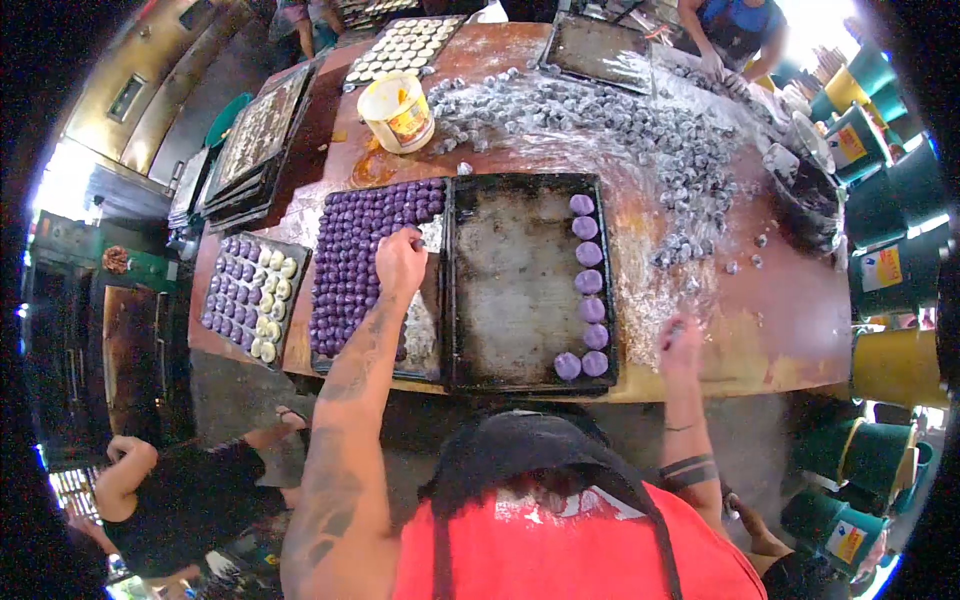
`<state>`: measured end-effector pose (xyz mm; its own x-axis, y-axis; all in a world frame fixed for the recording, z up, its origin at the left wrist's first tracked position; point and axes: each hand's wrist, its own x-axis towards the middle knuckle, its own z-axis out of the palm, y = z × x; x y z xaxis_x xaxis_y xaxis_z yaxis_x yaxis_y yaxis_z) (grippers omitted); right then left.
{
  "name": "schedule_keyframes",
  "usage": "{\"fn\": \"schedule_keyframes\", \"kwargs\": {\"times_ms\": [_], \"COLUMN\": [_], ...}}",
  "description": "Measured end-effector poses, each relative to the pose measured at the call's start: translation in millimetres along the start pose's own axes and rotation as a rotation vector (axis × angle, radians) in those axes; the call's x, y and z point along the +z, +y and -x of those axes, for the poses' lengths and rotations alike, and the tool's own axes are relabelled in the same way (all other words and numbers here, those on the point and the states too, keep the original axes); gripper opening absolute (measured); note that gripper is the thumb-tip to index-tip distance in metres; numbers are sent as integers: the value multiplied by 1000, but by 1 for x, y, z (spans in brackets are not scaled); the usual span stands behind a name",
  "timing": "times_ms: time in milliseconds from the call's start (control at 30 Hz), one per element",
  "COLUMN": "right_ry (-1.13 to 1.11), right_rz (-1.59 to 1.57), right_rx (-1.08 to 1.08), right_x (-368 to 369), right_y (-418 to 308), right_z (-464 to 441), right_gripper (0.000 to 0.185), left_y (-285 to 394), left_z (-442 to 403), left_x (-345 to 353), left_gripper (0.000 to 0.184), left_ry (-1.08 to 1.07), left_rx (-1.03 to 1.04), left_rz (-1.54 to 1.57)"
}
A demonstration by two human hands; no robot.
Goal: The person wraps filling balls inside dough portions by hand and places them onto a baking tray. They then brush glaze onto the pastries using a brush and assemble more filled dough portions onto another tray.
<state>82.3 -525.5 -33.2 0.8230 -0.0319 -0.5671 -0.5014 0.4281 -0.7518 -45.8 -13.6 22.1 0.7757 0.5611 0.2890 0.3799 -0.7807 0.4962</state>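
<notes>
My left hand [402,262] reaches over a dark tray packed with small purple balls [360,255], at the right edge of the rows. Its fingers are curled in, and what they pinch is hidden. Beside it lies a second dark tray [505,285], with several flattened purple dough rounds [589,254] down its right side and one more at the bottom. My right hand [681,345] is over the floured table, right of this tray. It is slightly blurred, with fingers closed around something too unclear to name.
Many flour-dusted dark balls [620,120] are spread across the table [790,310]. A yellow-smeared tub [397,115] stands behind the trays. Purple and cream pieces fill a small tray [250,297] at left, near stacked trays [262,135]. A co-worker's hands [722,72] are at the far right.
</notes>
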Motion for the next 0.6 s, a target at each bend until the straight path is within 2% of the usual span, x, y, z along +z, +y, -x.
{"fn": "schedule_keyframes", "kwargs": {"times_ms": [67,133,167,233,333,433,467,533,600], "right_ry": [-204,-348,-420,-664,-864,-820,-815,-812,-745], "right_rz": [426,859,911,794,997,1087,1113,1055,1018], "right_rx": [-74,-317,-419,-862,-897,-1132,-1222,-1069,-903], "right_x": [61,132,164,212,225,224,224,228,233], "right_y": [12,6,1,-11,-5,19,26,11,-8], "right_z": [25,67,93,142,141,124,120,145,157], "right_gripper": [13,10,8,12,23,32,35,35,29], "left_y": [40,68,95,139,163,163,162,164,163], "left_z": [15,41,54,67,78,82,82,84,80], "left_x": [9,26,21,-5,-25,-26,-27,-35,-48], "left_gripper": [15,22,24,28,29,30,29,29,30], "left_ry": [-68,-270,-289,-332,-379,-401,-382,-356,-389], "left_rx": [-330,-626,-666,-690,-681,-756,-747,-738,-552], "left_rz": [484,1195,1274,1324,1323,1564,1544,1502,1466]}}
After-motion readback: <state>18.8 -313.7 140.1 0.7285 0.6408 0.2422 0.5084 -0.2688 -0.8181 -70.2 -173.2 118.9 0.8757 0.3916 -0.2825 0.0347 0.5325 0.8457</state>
